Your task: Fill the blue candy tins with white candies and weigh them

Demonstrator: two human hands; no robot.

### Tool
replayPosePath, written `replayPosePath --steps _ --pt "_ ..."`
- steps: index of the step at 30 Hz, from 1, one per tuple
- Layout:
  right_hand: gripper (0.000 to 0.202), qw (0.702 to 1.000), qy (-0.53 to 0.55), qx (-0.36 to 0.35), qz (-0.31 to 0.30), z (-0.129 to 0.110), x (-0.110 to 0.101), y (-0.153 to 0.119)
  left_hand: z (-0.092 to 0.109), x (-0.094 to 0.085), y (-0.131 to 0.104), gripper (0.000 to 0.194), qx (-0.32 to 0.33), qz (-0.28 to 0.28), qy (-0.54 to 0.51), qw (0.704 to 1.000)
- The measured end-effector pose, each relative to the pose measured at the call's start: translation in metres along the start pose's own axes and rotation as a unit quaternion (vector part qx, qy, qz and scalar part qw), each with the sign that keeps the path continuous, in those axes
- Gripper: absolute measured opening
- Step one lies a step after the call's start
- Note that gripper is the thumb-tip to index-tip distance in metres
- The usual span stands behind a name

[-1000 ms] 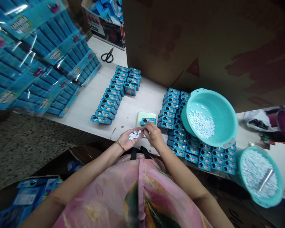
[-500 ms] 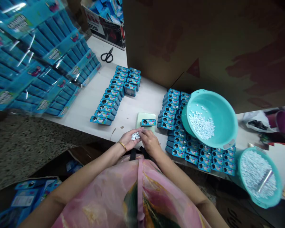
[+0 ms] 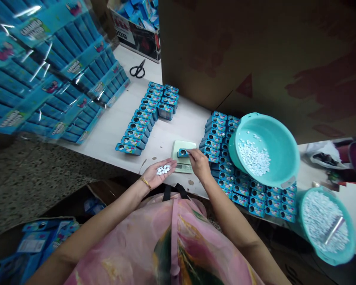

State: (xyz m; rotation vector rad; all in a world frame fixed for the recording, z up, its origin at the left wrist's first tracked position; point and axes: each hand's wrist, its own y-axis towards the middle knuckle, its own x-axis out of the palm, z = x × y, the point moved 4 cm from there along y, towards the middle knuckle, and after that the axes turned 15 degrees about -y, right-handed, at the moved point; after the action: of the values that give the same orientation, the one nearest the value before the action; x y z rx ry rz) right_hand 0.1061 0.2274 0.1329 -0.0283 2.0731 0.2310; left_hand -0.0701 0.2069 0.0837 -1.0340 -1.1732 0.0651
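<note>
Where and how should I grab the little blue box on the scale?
Probably from above, pinching the blue box by its long front and back sides toward the right end: it sits on the scale with its narrow top up, longer sideways than front to back, and the dark hole lies toward the left end, away from the right hand.

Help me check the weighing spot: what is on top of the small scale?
A blue box sits on the scale. The right hand covers part of the box, which hides whatever is beneath it.
</note>
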Motion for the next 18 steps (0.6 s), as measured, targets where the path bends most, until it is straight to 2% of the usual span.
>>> replayPosePath --steps 6,9,12,18 --pt "0.018 0.989 0.04 0.114 0.083 0.033 -0.019 -0.048 0.032 -0.054 -0.018 0.026 0.058 0.051 -0.03 0.997" --pt "0.017 0.982 0.043 0.151 0.103 0.045 -0.024 -0.059 0.04 -0.074 -0.023 0.029 0.076 0.077 -0.042 0.993" --pt "0.018 0.981 0.041 0.155 0.111 0.048 -0.027 -0.057 0.036 -0.077 -0.025 0.032 0.067 0.08 -0.042 0.994" --pt "0.018 0.983 0.042 0.133 0.117 0.042 -0.027 -0.049 0.019 -0.063 -0.024 0.035 0.037 0.06 -0.03 0.997"
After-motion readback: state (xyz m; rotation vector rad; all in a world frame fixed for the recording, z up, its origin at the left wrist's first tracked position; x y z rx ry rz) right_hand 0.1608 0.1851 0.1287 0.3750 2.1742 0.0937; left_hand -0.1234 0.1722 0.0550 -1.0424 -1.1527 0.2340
